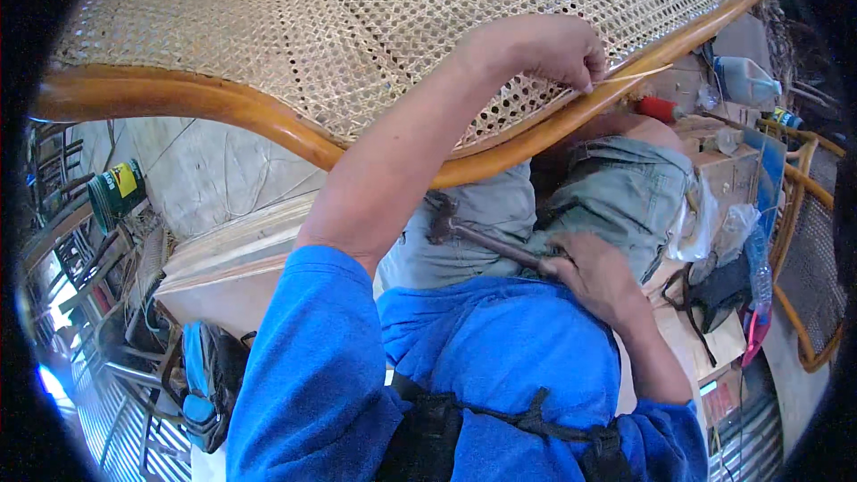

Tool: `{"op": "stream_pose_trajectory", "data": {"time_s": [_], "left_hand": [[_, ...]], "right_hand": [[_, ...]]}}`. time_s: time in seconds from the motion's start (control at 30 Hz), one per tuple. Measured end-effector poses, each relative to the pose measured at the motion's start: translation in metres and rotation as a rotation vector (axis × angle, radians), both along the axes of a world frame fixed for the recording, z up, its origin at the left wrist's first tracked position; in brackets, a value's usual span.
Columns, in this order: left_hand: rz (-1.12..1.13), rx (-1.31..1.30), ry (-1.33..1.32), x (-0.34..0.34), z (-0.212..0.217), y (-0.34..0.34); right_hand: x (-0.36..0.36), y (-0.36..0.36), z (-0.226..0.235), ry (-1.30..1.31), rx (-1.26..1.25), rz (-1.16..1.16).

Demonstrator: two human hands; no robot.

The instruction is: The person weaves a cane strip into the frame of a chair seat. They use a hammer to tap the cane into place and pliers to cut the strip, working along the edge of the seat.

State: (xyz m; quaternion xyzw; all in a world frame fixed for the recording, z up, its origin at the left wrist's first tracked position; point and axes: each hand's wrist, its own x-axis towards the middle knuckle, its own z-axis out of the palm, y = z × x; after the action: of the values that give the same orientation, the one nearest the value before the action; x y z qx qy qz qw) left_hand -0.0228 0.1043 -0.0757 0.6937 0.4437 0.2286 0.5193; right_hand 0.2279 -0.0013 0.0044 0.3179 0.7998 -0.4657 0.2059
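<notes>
A curved wooden frame (223, 105) filled with woven cane webbing (357, 18) lies across my lap. My left hand (544, 49) rests on the webbing near the frame's right rim, fingers pinched on a thin pale cane strip (641, 75) that sticks out to the right. My right hand (598, 277) sits low on my thigh, closed round the handle of a hammer (473, 234). The hammer's dark head points left, under the frame's edge. I wear a blue shirt and grey shorts.
A green can (116, 189) stands at the left. A blue bag (201, 375) lies at the lower left. To the right are a white plastic jug (745, 80), a red tool handle (658, 109), a black pouch (723, 290) and a cane chair frame (817, 250).
</notes>
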Motion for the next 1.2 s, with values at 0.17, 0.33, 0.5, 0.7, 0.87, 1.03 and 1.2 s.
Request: {"op": "stream_pose_trajectory", "data": {"time_s": [0.17, 0.33, 0.5, 0.7, 0.87, 1.03, 1.2], "left_hand": [[0.026, -0.222, 0.04, 0.001, 0.003, 0.003], [0.112, -0.249, -0.013, 0.0, 0.002, -0.004], [0.12, -0.087, 0.003, 0.0, -0.002, -0.005], [0.081, -0.171, 0.004, 0.0, -0.002, -0.001], [0.109, -0.17, -0.044, -0.002, -0.002, -0.005], [0.064, -0.209, -0.021, -0.003, -0.005, 0.0], [0.127, -0.218, -0.04, -0.002, -0.002, -0.005]], "right_hand": [[0.006, -0.006, 0.008, 0.159, 0.224, 0.083], [0.006, -0.002, 0.012, 0.062, -0.18, -0.116], [0.017, 0.02, 0.031, -0.031, -0.085, -0.438], [0.004, 0.034, 0.024, -0.113, 0.022, -0.436], [-0.006, 0.029, 0.017, -0.041, 0.13, -0.341], [-0.007, 0.025, 0.019, -0.025, 0.172, -0.392], [-0.007, 0.022, 0.01, -0.07, 0.289, -0.256]]}}
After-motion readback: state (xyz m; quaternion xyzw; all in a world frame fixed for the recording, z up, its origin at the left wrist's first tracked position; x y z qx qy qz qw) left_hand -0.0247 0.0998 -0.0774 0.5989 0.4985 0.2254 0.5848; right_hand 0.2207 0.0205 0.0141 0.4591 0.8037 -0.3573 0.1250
